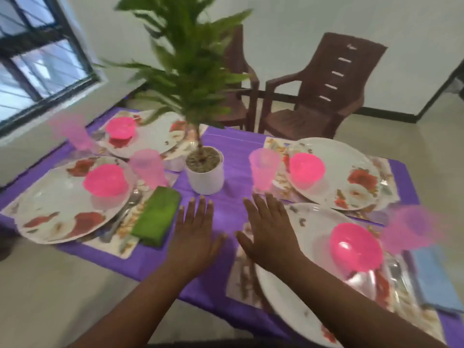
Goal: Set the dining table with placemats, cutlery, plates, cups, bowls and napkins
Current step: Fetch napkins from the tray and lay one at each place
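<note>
Hands flat, fingers spread, holding nothing: left hand (194,229) & right hand (270,233) hovering over purple cloth (233,149) near-centre, prob. smoothing. Green napkin (157,218) lying beside near-left plate (62,209), settings looking done.

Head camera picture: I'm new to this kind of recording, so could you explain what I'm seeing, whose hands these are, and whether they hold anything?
There is no machine here. A person wears one wide-angle camera on the head, looking down at their own hands. The left hand and right hand are spread flat, fingers straight, over the purple tablecloth, holding nothing. Around them lie four white floral plates, such as the near-left plate, each carrying a bright pink plastic bowl, with translucent pink cups beside them. A folded green napkin lies left, a light blue napkin right. A potted green plant in a white pot stands in the middle.
</note>
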